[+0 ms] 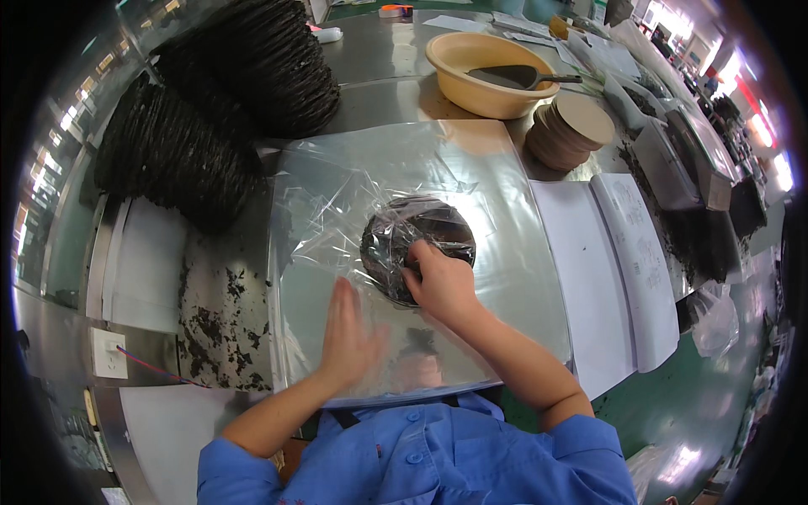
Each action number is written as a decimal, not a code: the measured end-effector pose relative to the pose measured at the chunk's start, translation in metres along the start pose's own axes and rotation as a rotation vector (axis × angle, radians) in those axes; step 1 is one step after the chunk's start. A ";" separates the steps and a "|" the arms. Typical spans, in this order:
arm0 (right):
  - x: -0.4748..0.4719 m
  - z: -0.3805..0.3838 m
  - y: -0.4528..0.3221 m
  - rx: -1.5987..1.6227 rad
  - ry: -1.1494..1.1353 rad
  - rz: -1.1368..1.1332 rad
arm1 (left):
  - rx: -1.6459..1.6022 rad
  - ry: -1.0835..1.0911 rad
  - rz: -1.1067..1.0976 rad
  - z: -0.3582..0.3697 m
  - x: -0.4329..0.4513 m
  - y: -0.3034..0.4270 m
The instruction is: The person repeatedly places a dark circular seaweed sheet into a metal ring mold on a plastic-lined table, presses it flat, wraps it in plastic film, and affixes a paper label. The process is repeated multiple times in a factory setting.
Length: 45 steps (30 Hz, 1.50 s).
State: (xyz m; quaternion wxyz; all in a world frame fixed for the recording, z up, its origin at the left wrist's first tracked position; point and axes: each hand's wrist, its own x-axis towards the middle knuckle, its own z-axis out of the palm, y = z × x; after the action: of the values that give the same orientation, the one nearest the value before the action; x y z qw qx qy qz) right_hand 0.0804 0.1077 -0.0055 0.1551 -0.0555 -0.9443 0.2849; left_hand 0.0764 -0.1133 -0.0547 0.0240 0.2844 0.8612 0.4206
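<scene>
A round, dark disc of what looks like dried seaweed (435,218) lies under crumpled clear plastic film (341,208). Beneath it is a broad stack of flat clear plastic sheets or bags (505,303). My right hand (442,278) is on the disc, its thumb and curled fingers pinching the film over the dark surface. To the lower left of the disc, my left hand (350,341) is blurred and holds nothing. Its fingers point away from me over the plastic, with the thumb apart.
Tall stacks of dark discs (183,145) stand at left, beside scattered dark crumbs (221,334). A yellow basin (486,104) holds a black scoop (505,77). Round cardboard discs (577,123), a white paper roll (637,271) and plastic bins (669,164) are at right. A wall socket (108,353) has a cord.
</scene>
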 end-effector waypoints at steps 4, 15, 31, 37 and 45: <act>-0.007 -0.001 0.002 0.018 -0.070 -0.085 | -0.421 0.283 0.003 0.021 0.080 0.047; -0.003 -0.040 0.052 0.241 0.090 -0.364 | 0.201 -0.099 0.413 0.011 0.113 0.051; -0.009 -0.038 0.043 0.294 0.367 -0.297 | -0.071 -0.132 0.519 0.012 0.158 0.045; 0.011 -0.029 0.033 -0.151 0.031 -0.122 | -0.321 -0.141 0.478 0.007 0.151 0.068; 0.010 -0.078 0.056 0.422 0.041 -0.012 | 0.113 0.009 0.435 0.037 0.153 0.069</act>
State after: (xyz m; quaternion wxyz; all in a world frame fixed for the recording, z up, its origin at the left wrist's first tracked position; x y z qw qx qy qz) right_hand 0.0974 0.1965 0.0276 0.1840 -0.0222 -0.8606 0.4744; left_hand -0.0085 0.0247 0.0024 -0.0873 0.4625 0.8019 0.3681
